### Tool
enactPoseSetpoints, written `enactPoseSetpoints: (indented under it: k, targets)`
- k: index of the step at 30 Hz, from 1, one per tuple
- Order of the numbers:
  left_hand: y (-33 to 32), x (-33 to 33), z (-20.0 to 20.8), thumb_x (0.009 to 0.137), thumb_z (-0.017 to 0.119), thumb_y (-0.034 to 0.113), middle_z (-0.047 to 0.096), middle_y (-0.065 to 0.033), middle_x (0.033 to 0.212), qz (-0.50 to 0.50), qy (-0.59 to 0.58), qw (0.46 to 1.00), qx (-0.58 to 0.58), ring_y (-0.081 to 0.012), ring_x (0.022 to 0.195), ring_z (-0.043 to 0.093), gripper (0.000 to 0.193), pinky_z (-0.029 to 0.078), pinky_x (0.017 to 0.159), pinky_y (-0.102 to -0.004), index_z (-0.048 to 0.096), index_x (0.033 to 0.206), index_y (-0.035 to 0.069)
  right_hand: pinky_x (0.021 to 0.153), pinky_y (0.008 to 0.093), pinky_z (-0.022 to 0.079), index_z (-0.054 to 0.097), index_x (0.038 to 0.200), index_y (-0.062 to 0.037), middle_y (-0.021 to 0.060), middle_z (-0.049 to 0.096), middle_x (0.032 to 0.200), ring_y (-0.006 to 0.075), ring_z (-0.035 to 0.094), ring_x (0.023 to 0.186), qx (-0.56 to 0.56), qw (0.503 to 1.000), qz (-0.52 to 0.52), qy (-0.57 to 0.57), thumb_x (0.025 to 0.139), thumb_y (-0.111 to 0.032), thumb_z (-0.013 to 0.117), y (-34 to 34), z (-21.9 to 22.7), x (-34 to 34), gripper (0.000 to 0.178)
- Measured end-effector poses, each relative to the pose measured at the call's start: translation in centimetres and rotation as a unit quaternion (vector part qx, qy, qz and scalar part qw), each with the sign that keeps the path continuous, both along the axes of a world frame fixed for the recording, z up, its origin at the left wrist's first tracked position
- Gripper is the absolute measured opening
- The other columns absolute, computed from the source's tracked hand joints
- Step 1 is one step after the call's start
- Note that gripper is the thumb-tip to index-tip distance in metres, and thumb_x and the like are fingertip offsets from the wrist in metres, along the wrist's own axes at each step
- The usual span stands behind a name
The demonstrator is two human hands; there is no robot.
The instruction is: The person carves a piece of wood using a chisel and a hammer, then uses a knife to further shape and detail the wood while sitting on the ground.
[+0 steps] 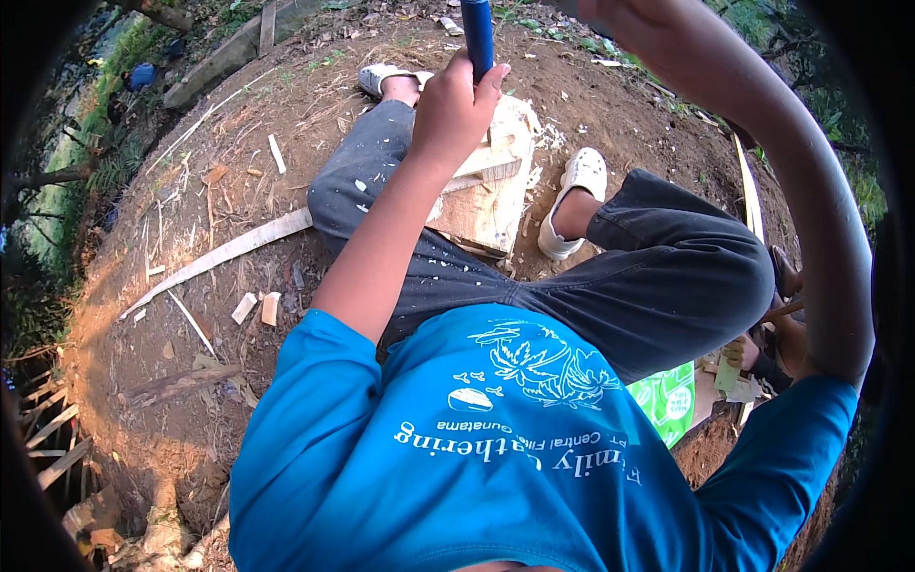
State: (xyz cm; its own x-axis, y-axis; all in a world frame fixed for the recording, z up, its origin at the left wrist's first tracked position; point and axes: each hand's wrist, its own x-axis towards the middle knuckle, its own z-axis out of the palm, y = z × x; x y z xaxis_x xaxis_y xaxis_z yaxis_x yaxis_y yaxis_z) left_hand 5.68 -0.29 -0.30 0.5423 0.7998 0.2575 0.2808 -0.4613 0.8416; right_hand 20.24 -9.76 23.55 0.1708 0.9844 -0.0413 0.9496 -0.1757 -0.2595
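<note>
My left hand (457,112) is wrapped round a blue cylindrical handle (479,38), held upright over a block of wood. The upper end of the handle runs out of the picture, so I cannot tell what tool it belongs to. Below it, a cut, pale wooden block (481,212) stands on the ground between my legs, with a smaller piece of wood (488,169) on top. Raised high at the upper edge is my right hand (648,13); its fingers are blurred and cut off by the frame.
Wood chips (270,307) and a long pale strip (219,255) lie on the brown soil at left. A green bag (664,405) sits by my right side. Another person's hand (739,351) and legs show at the right edge, beside wood pieces. Plants grow around.
</note>
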Motion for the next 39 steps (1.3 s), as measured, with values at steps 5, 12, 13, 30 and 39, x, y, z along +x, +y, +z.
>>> enactPoseSetpoints:
  k: [5, 12, 13, 30, 39]
  targets:
    - [0.1, -0.1, 0.0, 0.102, 0.067, 0.03, 0.075, -0.0085, 0.074, 0.002, 0.01, 1.0, -0.009, -0.018, 0.073, 0.076, 0.03, 0.059, 0.068, -0.0311, 0.065, 0.104, 0.0, 0.071, 0.0421, 0.048, 0.058, 0.096, -0.0005, 0.0114, 0.056, 0.076, 0.0227, 0.055, 0.069, -0.02, 0.986, -0.061, 0.153, 0.11, -0.027, 0.046, 0.4, 3.5, -0.5, 0.032]
    - [0.1, 1.0, -1.4, 0.1, 0.067, 0.038, 0.07, -0.0106, 0.071, -0.003, -0.015, 0.999, 0.045, -0.0278, 0.062, 0.07, 0.034, 0.053, 0.058, -0.0414, 0.063, 0.098, 0.004, 0.062, 0.0331, 0.045, 0.058, 0.094, -0.0028, 0.0037, 0.052, 0.072, 0.0141, 0.048, 0.062, 0.042, 0.997, -0.006, 0.07, 0.111, -0.025, 0.045, -1.2, 1.4, -1.0, 0.031]
    - [0.3, 0.2, -1.3, 0.1, 0.067, 0.038, 0.07, -0.0106, 0.07, 0.004, -0.013, 0.999, 0.038, -0.0277, 0.062, 0.07, 0.034, 0.053, 0.058, -0.0413, 0.063, 0.098, 0.004, 0.061, 0.0326, 0.045, 0.058, 0.094, -0.0031, 0.0034, 0.052, 0.071, 0.0136, 0.048, 0.061, 0.075, 0.992, 0.005, 0.098, 0.111, -0.025, 0.045, -1.2, 0.5, -1.2, 0.031]
    - [-0.9, -0.8, 1.4, 0.1, 0.066, 0.031, 0.068, -0.0214, 0.081, -0.02, -0.01, 0.999, -0.03, -0.0408, 0.079, 0.069, 0.036, 0.052, 0.07, -0.0494, 0.058, 0.116, -0.001, 0.063, 0.0264, 0.042, 0.059, 0.132, -0.0044, 0.0, 0.056, 0.084, 0.0069, 0.051, 0.071, 0.19, 0.979, 0.075, 0.026, 0.111, -0.032, 0.052, -0.1, -6.5, 7.5, 0.035]
    - [-0.8, -0.2, 1.1, 0.1, 0.065, 0.032, 0.067, -0.0191, 0.074, -0.018, -0.019, 0.999, -0.021, -0.0407, 0.073, 0.069, 0.033, 0.051, 0.067, -0.0485, 0.061, 0.11, 0.001, 0.056, 0.0252, 0.035, 0.06, 0.124, -0.0038, -0.0052, 0.044, 0.072, 0.0044, 0.042, 0.062, 0.142, 0.982, 0.095, 0.074, 0.111, -0.031, 0.052, -0.3, -6.9, 7.2, 0.031]
